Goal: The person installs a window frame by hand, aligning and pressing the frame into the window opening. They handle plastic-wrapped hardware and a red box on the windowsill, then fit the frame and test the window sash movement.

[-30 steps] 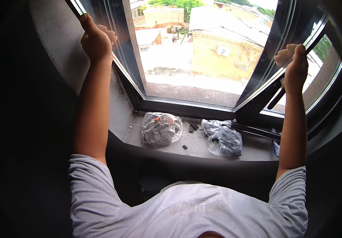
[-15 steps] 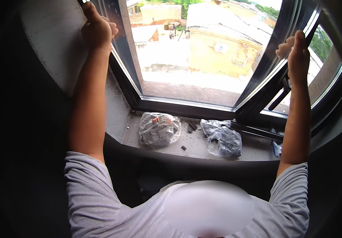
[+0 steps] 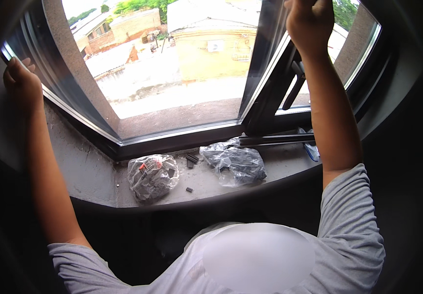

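Observation:
My left hand [image 3: 23, 81] is raised at the far left, fingers closed round the pale-edged side of a dark window frame [image 3: 81, 117]. My right hand [image 3: 311, 27] is up at the top edge of the view, closed at the frame's right side; its fingertips are partly cut off, so its hold shows only in part. Below that hand a dark window handle [image 3: 294, 90] points downward, beside my forearm. Both arms are stretched out and apart, with the glass between them.
On the grey sill [image 3: 192, 193] lie two clear plastic bags of dark pieces, a left bag [image 3: 152, 179] and a right bag [image 3: 233, 164]. Small black pieces [image 3: 191, 160] sit between them. Long black strips [image 3: 275, 139] lie at the right by another small bag [image 3: 312, 149].
The view has turned, so the window and sill appear further left. My left hand now shows lower at the far left, and my right hand higher and nearer the middle.

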Tool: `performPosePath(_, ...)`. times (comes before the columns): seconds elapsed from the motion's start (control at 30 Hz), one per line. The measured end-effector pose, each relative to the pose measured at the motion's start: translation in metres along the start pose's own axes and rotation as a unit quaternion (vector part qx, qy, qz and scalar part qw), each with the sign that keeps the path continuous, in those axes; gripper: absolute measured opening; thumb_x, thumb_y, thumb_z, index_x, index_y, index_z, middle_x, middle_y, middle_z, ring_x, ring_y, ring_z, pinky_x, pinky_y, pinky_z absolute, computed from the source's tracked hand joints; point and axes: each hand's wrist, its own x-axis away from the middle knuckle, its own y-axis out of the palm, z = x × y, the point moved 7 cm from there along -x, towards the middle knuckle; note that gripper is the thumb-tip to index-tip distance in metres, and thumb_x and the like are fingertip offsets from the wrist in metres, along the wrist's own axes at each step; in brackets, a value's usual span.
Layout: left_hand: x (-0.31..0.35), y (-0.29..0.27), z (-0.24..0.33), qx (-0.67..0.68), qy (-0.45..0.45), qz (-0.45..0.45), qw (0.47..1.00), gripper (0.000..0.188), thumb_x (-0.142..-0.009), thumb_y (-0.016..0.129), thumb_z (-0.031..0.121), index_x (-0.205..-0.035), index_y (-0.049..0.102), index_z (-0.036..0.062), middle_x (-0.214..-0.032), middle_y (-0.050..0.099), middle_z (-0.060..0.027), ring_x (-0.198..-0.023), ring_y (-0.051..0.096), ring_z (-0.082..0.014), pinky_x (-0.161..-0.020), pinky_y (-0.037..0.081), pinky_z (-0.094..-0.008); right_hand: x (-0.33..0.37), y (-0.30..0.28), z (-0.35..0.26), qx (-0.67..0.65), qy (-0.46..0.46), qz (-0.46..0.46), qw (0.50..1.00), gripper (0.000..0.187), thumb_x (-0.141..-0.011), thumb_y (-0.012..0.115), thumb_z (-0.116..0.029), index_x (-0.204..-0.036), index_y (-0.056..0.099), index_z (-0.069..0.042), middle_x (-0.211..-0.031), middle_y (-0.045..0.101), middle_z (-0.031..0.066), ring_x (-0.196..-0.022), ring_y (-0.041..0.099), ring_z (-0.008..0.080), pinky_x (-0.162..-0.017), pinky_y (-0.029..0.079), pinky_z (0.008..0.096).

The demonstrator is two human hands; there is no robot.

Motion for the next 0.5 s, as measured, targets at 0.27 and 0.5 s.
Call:
performPosePath(0.27,0.007,0.017,0.007,-0.093,0.194,0.068,0.974,0.053,-0.105,0.045,0.042,-0.126,0.056,-0.0048,-0.109,0.066,-0.0251,-0.099,0.067,-0.0387,-0.087,0.054,-0.0423,0.005,0.005,0.025,0.301,-0.23,0.109,0.919,0.068,-0.1,0.056,-0.037,-0.139,0.04,0.016,-0.136,0.048,0.0387,-0.127,0.049,0.0503,-0.109,0.039,0.0491)
performPosePath(0.5,0.029,0.021,0.039,-0.139,0.286,0.106,0.942,0.043,-0.105,0.045,0.028,-0.139,0.053,0.0017,-0.124,0.063,-0.0237,-0.112,0.063,-0.0373,-0.098,0.05,-0.0451,-0.003,0.026,-0.004,0.29,-0.314,0.105,0.898,0.065,-0.093,0.063,-0.046,-0.13,0.05,0.007,-0.128,0.054,0.0309,-0.119,0.053,0.0418,-0.1,0.042,0.0488)
